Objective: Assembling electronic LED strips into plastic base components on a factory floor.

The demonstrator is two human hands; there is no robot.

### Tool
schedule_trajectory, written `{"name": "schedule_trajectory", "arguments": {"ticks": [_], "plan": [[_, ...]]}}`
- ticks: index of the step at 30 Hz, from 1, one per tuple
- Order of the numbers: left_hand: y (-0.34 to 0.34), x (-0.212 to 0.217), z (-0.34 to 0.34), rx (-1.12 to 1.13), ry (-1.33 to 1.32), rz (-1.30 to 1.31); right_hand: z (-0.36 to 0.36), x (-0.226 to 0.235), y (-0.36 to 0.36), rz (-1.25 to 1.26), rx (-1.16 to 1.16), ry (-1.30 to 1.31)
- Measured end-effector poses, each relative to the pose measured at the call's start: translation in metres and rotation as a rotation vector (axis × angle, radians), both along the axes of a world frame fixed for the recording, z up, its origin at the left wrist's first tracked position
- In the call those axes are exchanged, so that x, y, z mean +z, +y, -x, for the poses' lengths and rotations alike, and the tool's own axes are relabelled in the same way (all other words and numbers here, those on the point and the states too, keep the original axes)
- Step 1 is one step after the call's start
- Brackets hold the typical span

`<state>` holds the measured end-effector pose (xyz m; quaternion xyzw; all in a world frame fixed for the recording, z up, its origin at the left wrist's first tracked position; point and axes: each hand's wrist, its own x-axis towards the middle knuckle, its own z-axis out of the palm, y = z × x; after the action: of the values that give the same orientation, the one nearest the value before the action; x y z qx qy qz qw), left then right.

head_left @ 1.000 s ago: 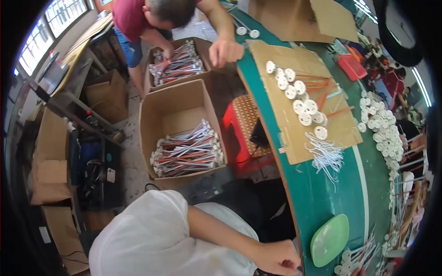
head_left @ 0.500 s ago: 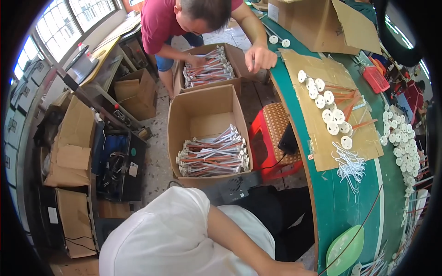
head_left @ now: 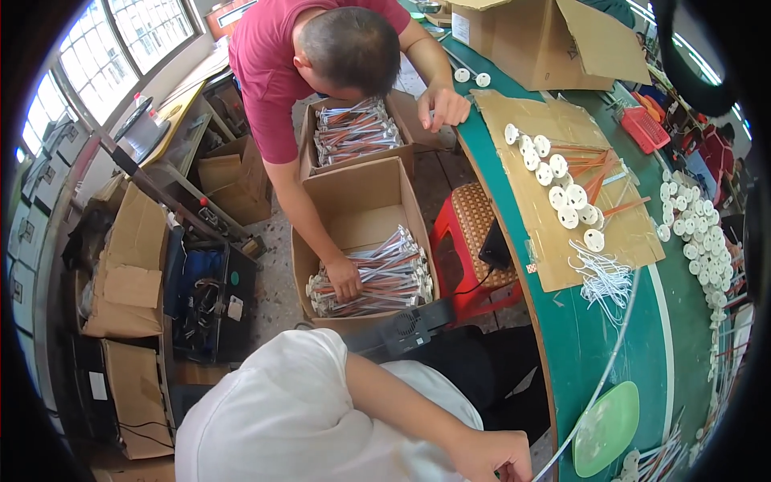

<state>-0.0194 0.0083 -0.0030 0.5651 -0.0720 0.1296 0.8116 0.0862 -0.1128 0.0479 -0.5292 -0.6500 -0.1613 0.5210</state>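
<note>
My left hand [head_left: 494,456] is at the lower edge, fingers curled, its fingertips partly cut off. Beside it a long thin white wire [head_left: 598,381] rises across the green table; whether my fingers grip it cannot be made out. A green plastic dish [head_left: 608,430] lies to the right of my hand. My right hand is out of view. A co-worker in a red shirt reaches one hand [head_left: 344,278] into the near cardboard box [head_left: 353,197], onto bundled wired pieces [head_left: 393,269] with white ends. The co-worker's other hand [head_left: 442,107] rests at the table edge.
On the green table [head_left: 578,321], a cardboard sheet [head_left: 554,269] bears round white sockets [head_left: 568,217] with brown wires and a heap of white wires [head_left: 602,277]. More sockets [head_left: 707,249] line the right side. A red stool [head_left: 470,233] stands beside the boxes.
The co-worker has leaned nearer and moved a hand from the far box into the near one. My left hand shows more. The strand beside it, dark before, now appears white and reaches higher.
</note>
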Motion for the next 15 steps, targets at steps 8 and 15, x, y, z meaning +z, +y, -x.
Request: {"name": "schedule_trajectory", "arguments": {"ticks": [8, 15], "plan": [[0.006, -0.006, -0.001, -0.002, -0.05, -0.087, -0.005, -0.004, -0.015, 0.066, 0.075, 0.129], [0.003, -0.011, -0.002, -0.078, -0.083, -0.025, -0.018, -0.008, -0.016, 0.055, 0.247, 0.142]]}}
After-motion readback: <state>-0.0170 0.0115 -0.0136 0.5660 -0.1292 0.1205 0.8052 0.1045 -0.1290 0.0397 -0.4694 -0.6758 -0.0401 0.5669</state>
